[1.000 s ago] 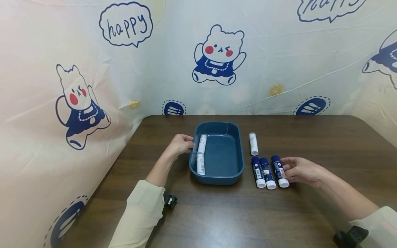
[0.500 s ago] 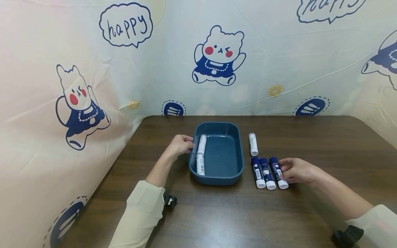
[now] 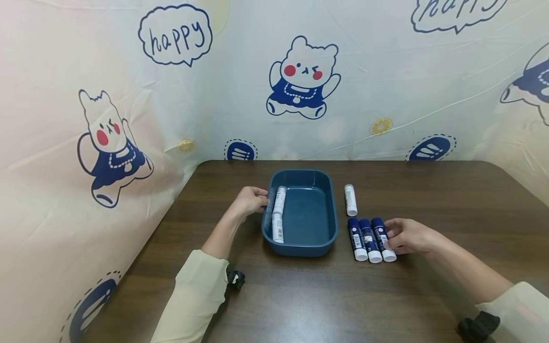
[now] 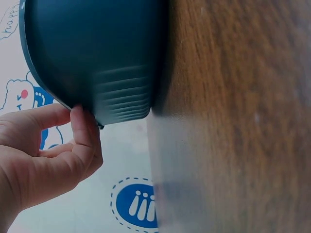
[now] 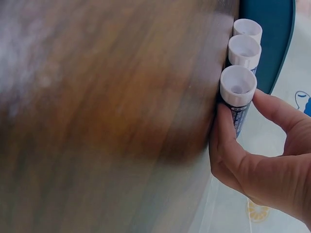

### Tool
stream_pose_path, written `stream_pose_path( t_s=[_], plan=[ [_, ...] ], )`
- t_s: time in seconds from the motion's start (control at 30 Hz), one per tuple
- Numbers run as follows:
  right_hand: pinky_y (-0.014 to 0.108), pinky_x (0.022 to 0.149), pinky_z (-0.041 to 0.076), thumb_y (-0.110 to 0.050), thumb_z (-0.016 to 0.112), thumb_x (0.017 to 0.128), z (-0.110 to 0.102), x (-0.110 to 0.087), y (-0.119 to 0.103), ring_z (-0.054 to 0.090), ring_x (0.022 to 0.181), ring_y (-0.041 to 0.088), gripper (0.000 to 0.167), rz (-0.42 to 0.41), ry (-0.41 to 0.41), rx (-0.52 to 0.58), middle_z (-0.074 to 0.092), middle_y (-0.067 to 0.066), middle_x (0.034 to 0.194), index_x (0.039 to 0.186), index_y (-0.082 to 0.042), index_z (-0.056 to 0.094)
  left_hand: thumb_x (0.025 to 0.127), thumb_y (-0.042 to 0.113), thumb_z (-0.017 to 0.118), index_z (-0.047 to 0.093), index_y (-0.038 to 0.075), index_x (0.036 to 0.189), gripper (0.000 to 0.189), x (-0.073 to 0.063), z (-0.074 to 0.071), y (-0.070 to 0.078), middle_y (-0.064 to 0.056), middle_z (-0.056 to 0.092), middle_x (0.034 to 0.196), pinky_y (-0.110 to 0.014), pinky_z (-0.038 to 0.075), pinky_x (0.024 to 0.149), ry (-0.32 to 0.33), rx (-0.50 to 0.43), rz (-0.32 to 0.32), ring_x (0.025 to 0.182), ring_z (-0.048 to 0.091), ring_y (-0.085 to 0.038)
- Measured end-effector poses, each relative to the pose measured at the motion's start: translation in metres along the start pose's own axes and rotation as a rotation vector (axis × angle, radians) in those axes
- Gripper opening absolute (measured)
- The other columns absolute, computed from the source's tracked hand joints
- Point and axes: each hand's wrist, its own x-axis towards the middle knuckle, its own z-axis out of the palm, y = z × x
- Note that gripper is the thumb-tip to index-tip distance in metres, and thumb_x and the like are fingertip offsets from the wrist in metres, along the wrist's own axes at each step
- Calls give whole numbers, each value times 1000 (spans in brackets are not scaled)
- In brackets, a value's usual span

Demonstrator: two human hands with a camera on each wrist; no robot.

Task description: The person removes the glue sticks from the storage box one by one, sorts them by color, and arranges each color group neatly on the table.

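My left hand [image 3: 251, 200] pinches the left rim of a dark blue plastic bin [image 3: 309, 214]; the left wrist view shows thumb and fingers at its edge [image 4: 85, 77]. Two white glue sticks [image 3: 278, 227] lie end to end along the bin's left wall. Right of the bin, my right hand [image 3: 408, 235] holds the rightmost of three navy glue sticks [image 3: 379, 231] between thumb and fingers. It lies beside the middle navy glue stick [image 3: 369, 238] and the left one [image 3: 356, 236]. In the right wrist view their white bases [image 5: 238, 85] face the camera.
A single white glue stick [image 3: 350, 200] lies behind the navy ones, just right of the bin. The brown wooden table [image 3: 300, 295] runs back to a printed curtain [image 3: 249, 95] hung behind and on the left.
My right hand has slid the rightmost navy glue stick left, narrowing the gap to the middle one. My left hand and the bin have stayed in place.
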Motion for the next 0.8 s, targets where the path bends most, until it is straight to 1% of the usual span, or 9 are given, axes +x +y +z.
stream_pose_path(
  t_s=[0.37, 0.67, 0.8],
  plan=[
    [42, 81, 51, 1, 65, 77, 0, 1, 0, 52, 90, 24, 73, 7, 6, 3, 42, 25, 108, 132, 19, 21, 90, 7, 56, 55, 0, 120, 31, -1, 0, 0, -18, 55, 115, -43, 44, 92, -1, 4, -5, 97, 60, -31],
    [42, 82, 50, 0, 66, 78, -3, 3, -1, 52, 90, 23, 75, 30, -4, 14, 41, 26, 110, 134, 17, 19, 90, 6, 55, 54, -2, 120, 31, -2, 0, 2, -17, 55, 114, -40, 46, 90, 2, 5, -1, 94, 61, -29],
    [43, 82, 50, -3, 68, 78, -5, 2, -2, 52, 92, 24, 76, 25, 1, -5, 41, 26, 111, 134, 17, 19, 90, 6, 55, 54, -1, 121, 32, -2, -1, 1, -18, 55, 115, -41, 45, 91, 0, -2, 0, 96, 60, -30]
  ],
)
